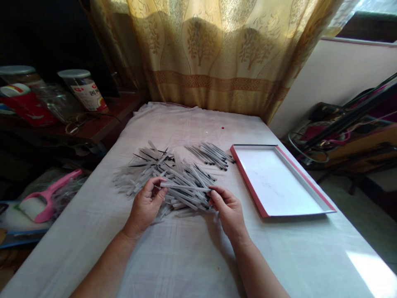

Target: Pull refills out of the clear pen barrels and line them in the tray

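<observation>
A slim, translucent pen barrel [186,188] stretches level between my two hands, above a heap of similar parts. My left hand [145,206] pinches its left end between thumb and fingers. The right end is gripped by my right hand [228,210], whose fingertips partly hide it. Beneath and behind lies a loose pile of clear pen barrels [176,200], with dark, thin refills [142,155] mixed in at the back left. Behind the pile, a smaller group of pens [212,154] with black ends lies roughly side by side, pointing the same way.
To the right sits a shallow box lid [248,180] with red sides and white inside. A white cloth covers the table [173,265]. A red speck [222,128] lies toward the back. Jars [83,91] stand on a side cabinet at left; a gold curtain [211,54] hangs behind.
</observation>
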Demonstrator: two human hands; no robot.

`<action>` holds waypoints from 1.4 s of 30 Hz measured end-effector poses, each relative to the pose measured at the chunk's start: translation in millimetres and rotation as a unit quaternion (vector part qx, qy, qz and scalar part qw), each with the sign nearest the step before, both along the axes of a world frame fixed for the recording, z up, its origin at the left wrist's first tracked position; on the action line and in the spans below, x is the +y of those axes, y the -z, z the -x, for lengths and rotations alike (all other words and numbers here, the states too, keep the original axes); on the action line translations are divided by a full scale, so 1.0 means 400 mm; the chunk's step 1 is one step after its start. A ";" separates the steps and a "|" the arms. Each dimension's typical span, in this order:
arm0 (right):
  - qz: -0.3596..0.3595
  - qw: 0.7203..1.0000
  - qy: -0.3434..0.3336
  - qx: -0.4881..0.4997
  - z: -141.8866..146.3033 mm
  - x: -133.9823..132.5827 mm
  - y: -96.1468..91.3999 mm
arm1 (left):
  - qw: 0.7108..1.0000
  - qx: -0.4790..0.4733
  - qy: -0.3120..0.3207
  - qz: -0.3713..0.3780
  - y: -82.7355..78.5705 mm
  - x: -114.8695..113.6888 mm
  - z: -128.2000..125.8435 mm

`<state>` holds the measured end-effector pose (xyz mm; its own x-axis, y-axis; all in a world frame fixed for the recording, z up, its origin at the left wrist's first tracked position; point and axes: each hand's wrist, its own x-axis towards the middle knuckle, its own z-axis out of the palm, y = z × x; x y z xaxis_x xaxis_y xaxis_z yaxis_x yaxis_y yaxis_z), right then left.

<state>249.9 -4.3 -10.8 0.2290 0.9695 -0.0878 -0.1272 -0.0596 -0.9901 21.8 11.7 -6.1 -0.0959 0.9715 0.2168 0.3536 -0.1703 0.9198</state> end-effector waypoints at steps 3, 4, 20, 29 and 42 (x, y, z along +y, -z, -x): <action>0.000 1.000 -0.004 -0.001 -0.002 0.001 0.000 | 1.000 0.030 0.006 -0.002 -0.009 -0.003 0.008; 0.000 1.000 -0.004 -0.001 -0.002 0.001 0.000 | 0.999 0.042 0.013 -0.001 -0.011 -0.004 0.011; -0.005 1.000 -0.023 0.004 -0.002 0.000 0.005 | 0.996 0.088 0.005 -0.016 -0.009 -0.010 0.017; -0.002 1.000 -0.009 0.011 -0.001 -0.001 0.005 | 0.996 0.087 0.005 -0.031 -0.007 -0.010 0.006; -0.068 0.972 0.048 -0.221 -0.005 0.007 0.019 | 0.993 0.114 -0.014 -0.006 -0.016 -0.001 0.022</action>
<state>252.1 -1.4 -18.5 0.3055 0.9374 0.1674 0.3145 0.0666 -0.9469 13.1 11.2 0.1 -0.0691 0.9663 0.2481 0.5572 -0.1689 0.8130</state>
